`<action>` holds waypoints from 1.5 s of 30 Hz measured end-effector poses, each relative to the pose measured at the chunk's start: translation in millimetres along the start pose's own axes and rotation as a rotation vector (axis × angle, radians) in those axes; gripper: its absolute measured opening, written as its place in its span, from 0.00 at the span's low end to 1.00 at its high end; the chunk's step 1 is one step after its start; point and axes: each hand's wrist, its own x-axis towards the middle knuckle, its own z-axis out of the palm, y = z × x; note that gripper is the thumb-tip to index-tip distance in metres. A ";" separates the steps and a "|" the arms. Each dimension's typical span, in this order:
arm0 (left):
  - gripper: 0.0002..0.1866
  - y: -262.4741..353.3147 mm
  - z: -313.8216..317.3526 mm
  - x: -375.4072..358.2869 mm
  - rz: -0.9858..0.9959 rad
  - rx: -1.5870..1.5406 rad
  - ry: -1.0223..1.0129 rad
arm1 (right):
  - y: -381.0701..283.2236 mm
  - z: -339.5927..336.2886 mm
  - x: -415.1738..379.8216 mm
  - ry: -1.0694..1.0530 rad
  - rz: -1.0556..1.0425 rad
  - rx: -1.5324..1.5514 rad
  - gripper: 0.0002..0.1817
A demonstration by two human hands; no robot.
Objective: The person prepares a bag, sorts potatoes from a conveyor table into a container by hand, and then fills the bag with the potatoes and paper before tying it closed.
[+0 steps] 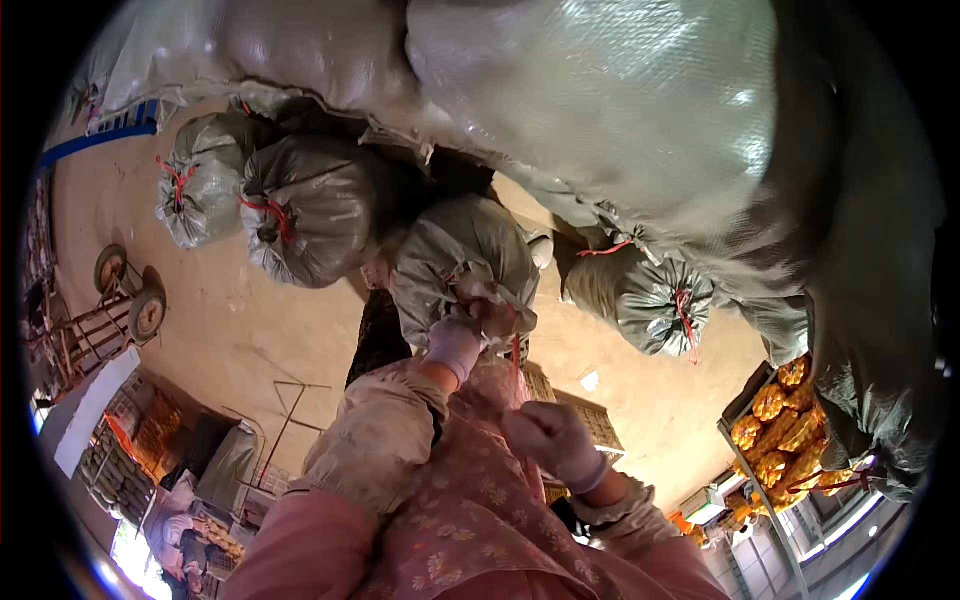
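My left hand (455, 347), in a pale, thin glove, is closed round the gathered neck of a grey-green woven sack (465, 250) in front of me. A red tie (517, 350) hangs beside that neck, to the right of the hand. My right hand (556, 441), gloved the same way, is a fist in front of the flowered apron (470, 490), apart from the sack. Whether anything is inside the fist is hidden. The sack's mouth is bunched and partly covered by the left hand.
Tied sacks (310, 210) stand to the left, another sack (660, 300) to the right. Large stuffed sacks (600, 90) are piled across the top. A hand cart (125, 310) is at far left. Orange net bags (790, 425) sit at right; a person (178, 535) is at lower left.
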 end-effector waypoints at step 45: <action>0.17 -53.6 -165.1 -25.3 0.345 0.096 0.145 | 72.6 -22.7 179.5 -0.076 -0.391 -0.153 0.12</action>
